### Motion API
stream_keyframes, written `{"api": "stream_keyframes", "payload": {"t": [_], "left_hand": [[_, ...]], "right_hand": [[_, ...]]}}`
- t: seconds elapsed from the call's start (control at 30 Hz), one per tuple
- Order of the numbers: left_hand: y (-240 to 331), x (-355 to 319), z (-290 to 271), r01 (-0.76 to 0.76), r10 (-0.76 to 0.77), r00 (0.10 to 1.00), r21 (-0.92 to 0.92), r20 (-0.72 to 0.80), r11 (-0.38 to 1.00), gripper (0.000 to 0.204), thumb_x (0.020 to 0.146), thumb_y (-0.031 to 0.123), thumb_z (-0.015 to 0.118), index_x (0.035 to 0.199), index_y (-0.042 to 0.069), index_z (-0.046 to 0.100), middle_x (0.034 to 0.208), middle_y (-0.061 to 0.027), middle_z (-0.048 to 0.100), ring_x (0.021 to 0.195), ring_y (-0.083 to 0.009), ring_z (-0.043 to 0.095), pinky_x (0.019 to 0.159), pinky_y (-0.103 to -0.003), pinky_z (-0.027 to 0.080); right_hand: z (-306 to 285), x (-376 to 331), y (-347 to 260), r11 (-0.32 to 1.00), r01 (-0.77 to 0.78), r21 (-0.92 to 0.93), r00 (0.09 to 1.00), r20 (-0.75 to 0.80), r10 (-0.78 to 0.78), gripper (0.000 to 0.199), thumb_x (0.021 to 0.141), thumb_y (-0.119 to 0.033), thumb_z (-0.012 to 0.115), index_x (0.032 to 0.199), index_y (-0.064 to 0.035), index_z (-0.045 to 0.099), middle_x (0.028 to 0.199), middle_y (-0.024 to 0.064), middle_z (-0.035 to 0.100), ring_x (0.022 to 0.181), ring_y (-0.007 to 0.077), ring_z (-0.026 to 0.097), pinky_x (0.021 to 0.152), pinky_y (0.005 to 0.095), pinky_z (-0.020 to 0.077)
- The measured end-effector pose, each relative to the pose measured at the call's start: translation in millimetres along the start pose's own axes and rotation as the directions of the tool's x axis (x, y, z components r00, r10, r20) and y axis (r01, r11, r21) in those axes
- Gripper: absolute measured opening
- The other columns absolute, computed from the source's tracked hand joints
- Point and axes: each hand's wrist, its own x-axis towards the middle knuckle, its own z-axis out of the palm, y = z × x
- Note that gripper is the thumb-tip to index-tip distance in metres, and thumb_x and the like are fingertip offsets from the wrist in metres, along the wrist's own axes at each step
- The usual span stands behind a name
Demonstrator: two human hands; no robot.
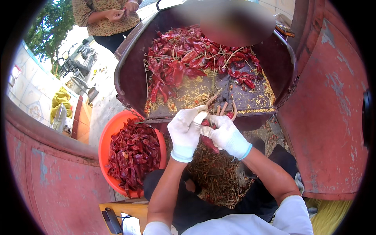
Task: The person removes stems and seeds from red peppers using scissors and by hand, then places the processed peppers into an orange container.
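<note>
My left hand [183,133] and my right hand [229,136], both in white gloves with pale blue cuffs, meet at the front edge of a dark metal cart [288,68]. Both are closed around dried red chili peppers [209,143]; one body hangs below the fingers. Pale curved stems [224,108] stick up between the hands. My fingers partly hide which hand grips which part. Beyond them, a heap of dried red chilies [176,70] lies in the cart, with yellow seeds [192,92] scattered over its floor.
An orange basin [104,156] full of dried chilies stands at my left. Loose stems [219,176] litter the ground between my legs. Red metal doors [325,113] flank both sides. Another person [107,19] stands at the far left, hands together. A wooden board [137,211] is near me.
</note>
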Motion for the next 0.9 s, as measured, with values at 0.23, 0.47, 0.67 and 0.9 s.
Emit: {"api": "stream_keyframes", "payload": {"t": [0.23, 0.47, 0.67, 0.9], "left_hand": [[-5, 6, -10, 0.304, -0.258, 0.947, -0.278, 0.19, 0.911, 0.024, 0.099, 0.021, 0.064, 0.099, -0.001, 0.074, 0.068, -0.0008, 0.06, 0.055, -0.0032, 0.047, 0.048, -0.019, 0.033], [-13, 16, -28, 0.548, -0.48, 0.836, -0.438, 0.264, 0.713, 0.04, 0.104, 0.033, 0.056, 0.096, -0.004, 0.067, 0.061, 0.0, 0.052, 0.051, -0.0067, 0.045, 0.047, -0.022, 0.033], [4, 11, -28, 0.057, -0.082, 0.941, 0.086, 0.329, 0.995, 0.037, 0.087, 0.028, 0.077, 0.111, 0.001, 0.073, 0.099, -0.0057, 0.067, 0.085, -0.0137, 0.064, 0.078, -0.028, 0.052], [-2, -2, -5, -0.116, 0.09, 0.955, 0.08, 0.281, 0.99, 0.016, 0.081, 0.015, 0.08, 0.095, 0.008, 0.075, 0.09, -0.0047, 0.068, 0.085, -0.0172, 0.065, 0.076, -0.029, 0.052]], "right_hand": [[3, -3, 5, 0.796, 0.343, -0.498, 0.917, -0.004, -0.398, 0.022, 0.088, -0.026, 0.07, 0.1, -0.0084, 0.072, 0.083, 0.0103, 0.072, 0.08, 0.0337, 0.069, 0.067, 0.0411, 0.052], [-4, 0, 10, 0.766, 0.384, -0.515, 0.866, -0.085, -0.492, 0.021, 0.09, -0.026, 0.069, 0.104, -0.0098, 0.07, 0.086, 0.0136, 0.07, 0.08, 0.0344, 0.069, 0.068, 0.0388, 0.0544], [-18, -2, 14, 0.739, 0.146, -0.658, 0.919, -0.186, -0.348, 0.034, 0.087, -0.029, 0.073, 0.115, -0.0116, 0.066, 0.083, 0.0171, 0.07, 0.079, 0.0361, 0.07, 0.071, 0.0441, 0.055], [-12, -2, 20, 0.666, 0.205, -0.717, 0.879, -0.165, -0.448, 0.04, 0.084, -0.025, 0.071, 0.121, -0.0117, 0.062, 0.081, 0.0176, 0.07, 0.075, 0.0358, 0.07, 0.068, 0.0467, 0.0561]]}}
